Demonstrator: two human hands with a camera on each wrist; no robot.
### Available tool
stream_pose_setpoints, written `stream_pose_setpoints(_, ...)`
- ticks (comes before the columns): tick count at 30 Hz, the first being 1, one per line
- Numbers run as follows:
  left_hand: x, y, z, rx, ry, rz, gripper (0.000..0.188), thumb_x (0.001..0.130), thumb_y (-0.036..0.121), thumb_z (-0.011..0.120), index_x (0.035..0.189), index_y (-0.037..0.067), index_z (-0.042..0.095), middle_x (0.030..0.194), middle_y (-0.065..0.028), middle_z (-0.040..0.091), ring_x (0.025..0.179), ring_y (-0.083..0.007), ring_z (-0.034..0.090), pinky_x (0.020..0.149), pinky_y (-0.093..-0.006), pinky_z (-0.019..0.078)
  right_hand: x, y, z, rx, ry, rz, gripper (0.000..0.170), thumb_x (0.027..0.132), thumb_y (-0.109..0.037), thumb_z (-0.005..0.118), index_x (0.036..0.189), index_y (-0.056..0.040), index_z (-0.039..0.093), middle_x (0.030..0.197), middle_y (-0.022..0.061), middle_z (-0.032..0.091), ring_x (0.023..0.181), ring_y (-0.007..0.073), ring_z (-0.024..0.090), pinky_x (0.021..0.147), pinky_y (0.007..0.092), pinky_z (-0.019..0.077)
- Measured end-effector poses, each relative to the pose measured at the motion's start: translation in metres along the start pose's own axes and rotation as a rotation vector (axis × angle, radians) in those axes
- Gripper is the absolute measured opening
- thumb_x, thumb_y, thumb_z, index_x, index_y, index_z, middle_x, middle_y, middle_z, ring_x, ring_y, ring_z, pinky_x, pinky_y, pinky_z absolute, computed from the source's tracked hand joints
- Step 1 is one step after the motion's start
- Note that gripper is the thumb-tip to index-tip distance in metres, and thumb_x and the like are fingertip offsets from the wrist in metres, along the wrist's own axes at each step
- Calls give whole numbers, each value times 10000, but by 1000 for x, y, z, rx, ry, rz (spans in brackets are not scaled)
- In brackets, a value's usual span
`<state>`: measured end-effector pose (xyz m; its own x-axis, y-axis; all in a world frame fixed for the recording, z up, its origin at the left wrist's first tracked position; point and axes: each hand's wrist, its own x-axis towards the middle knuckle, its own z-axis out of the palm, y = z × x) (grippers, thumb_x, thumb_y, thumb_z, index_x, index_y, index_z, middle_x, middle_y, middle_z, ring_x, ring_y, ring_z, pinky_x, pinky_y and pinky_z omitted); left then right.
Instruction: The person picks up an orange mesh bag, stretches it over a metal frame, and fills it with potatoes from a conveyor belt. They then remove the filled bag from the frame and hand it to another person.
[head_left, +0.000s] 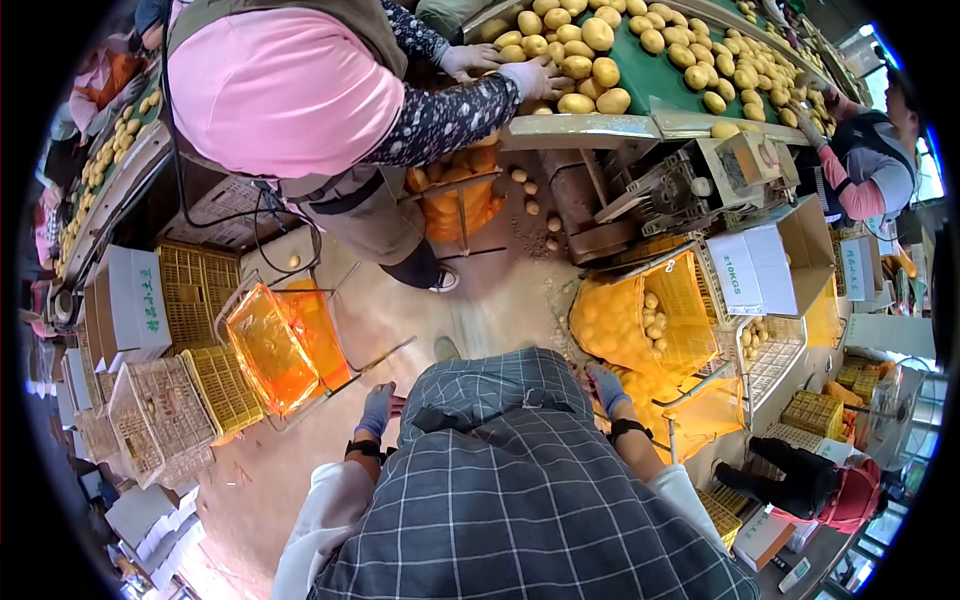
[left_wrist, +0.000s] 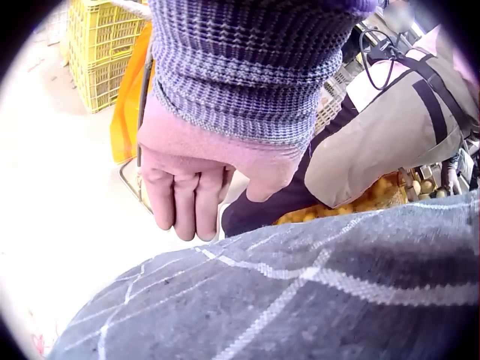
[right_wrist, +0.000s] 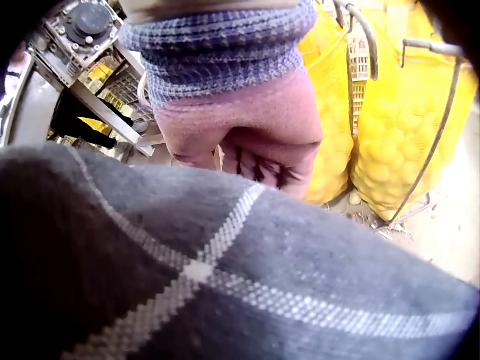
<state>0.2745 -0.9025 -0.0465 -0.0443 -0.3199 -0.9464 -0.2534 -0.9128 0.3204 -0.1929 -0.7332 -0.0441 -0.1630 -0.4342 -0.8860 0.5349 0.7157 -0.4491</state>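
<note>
The left hand [head_left: 378, 410], in a purple-grey knitted glove, hangs beside the checked apron [head_left: 510, 490]. In the left wrist view this hand [left_wrist: 202, 169] has its fingers loosely bent downward, holding nothing. On the other side of the apron hangs the gloved right hand [head_left: 606, 388]. The right wrist view shows that hand [right_wrist: 244, 135] with loosely curled fingers partly hidden behind the apron [right_wrist: 225, 247]; no object shows in it. Yellow mesh bags of potatoes [right_wrist: 390, 142] stand near the right hand, and an orange bag [head_left: 290, 340] hangs in a frame left of the left hand.
Ahead, a person in a pink top [head_left: 290, 90] reaches onto a conveyor [head_left: 650, 80] with potatoes [head_left: 598, 35]. Yellow crates [head_left: 200, 290] and cartons [head_left: 130, 300] stand left. A metal rail [head_left: 385, 358] juts beside the left hand. Several potatoes [head_left: 532, 207] lie on the floor.
</note>
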Motion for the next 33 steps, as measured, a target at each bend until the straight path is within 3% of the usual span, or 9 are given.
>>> stream_pose_setpoints(6,9,-3,-6,-42,-17,-1,425,862,379,425,1132,52,391,958,-266,606,823,-355,616,748,-460,470,-6,-5,10,-52,63,5,177,891,-261,465,745,-162,475,603,-39,448,468,87,366,407,246,258)
stream_pose_setpoints(9,5,-2,-5,-26,7,11,404,864,380,421,1111,61,398,966,-270,603,828,-357,616,750,-454,471,12,10,-7,-37,-45,-10,147,877,-211,483,989,-165,564,788,-6,621,587,129,557,497,289,411)
stream_pose_setpoints(15,7,-5,-6,-2,42,-28,350,866,352,430,1076,72,432,882,-237,628,763,-325,628,674,-407,490,13,-9,-4,-140,-129,6,161,893,-274,467,910,-144,559,756,9,563,647,108,528,534,228,400)
stream_pose_setpoints(18,-29,31,11,41,-4,157,278,877,299,430,1018,63,475,792,-178,635,736,-270,634,620,-345,489,20,-58,32,-298,-63,-230,209,879,-276,495,1013,-132,566,859,52,596,742,167,576,647,290,453)
stream_pose_setpoints(20,-52,70,35,55,18,432,234,889,234,443,1017,47,501,786,-130,626,740,-206,630,596,-289,477,37,-96,74,120,-246,-232,248,843,-221,561,1028,-57,553,819,53,587,654,140,546,599,239,449)
stream_pose_setpoints(21,-75,102,54,83,11,555,248,891,214,451,1060,36,491,811,-124,626,757,-193,627,605,-276,474,60,-111,90,-371,-271,-646,305,839,-223,570,1086,-48,531,897,69,582,708,151,547,638,240,453)
stream_pose_setpoints(23,-97,161,93,127,-42,818,296,892,185,471,1139,21,467,873,-115,624,804,-170,618,643,-260,473,103,-148,145,-614,-338,-911,478,829,-234,593,1238,-72,406,1044,95,552,809,176,540,723,276,454)
stream_pose_setpoints(28,-71,266,155,386,-81,1022,336,870,184,536,1155,14,480,912,-76,623,847,-115,602,729,-242,465,284,-179,319,522,-601,-270,819,816,-241,620,1380,-242,27,1138,103,492,938,229,523,824,406,429)
stream_pose_setpoints(33,-36,310,157,442,-181,1075,337,857,181,559,1144,18,492,882,-95,619,789,-108,589,703,-235,461,214,-258,364,914,-200,-81,466,790,-262,640,1126,-185,325,959,81,528,806,219,558,660,393,479)
